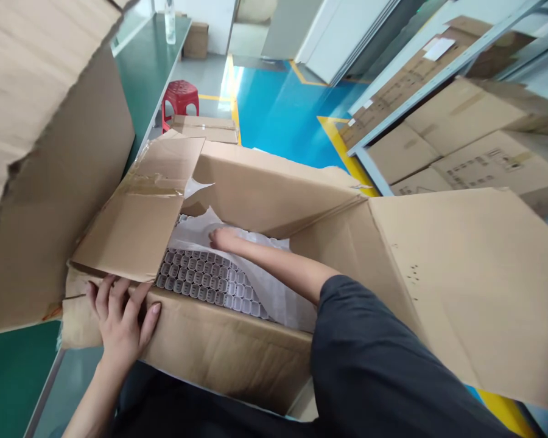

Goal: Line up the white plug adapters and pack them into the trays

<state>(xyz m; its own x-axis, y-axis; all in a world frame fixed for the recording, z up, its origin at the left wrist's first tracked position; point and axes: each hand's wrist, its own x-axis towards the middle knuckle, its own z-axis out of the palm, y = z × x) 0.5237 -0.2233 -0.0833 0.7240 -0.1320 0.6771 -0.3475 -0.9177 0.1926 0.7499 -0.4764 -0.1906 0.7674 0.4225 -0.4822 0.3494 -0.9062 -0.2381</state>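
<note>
A large open cardboard box (228, 347) stands before me with its flaps folded out. Inside it, rows of small light plastic pieces (196, 274) are packed side by side, partly covered by a thin white sheet (278, 298). My right hand (223, 239) reaches into the box, its fingers closed on the white sheet, which is lifted along the near side. On the near left edge of the box rests my left hand (121, 313), fingers spread over the rim by a folded flap (141, 225).
At the left stands another cardboard box (73, 158) on a green table (141, 67). A red stool (180, 100) and a closed carton (205, 129) are beyond. Stacked cartons (475, 128) fill a rack at the right. A clear bottle (170, 24) stands on the table.
</note>
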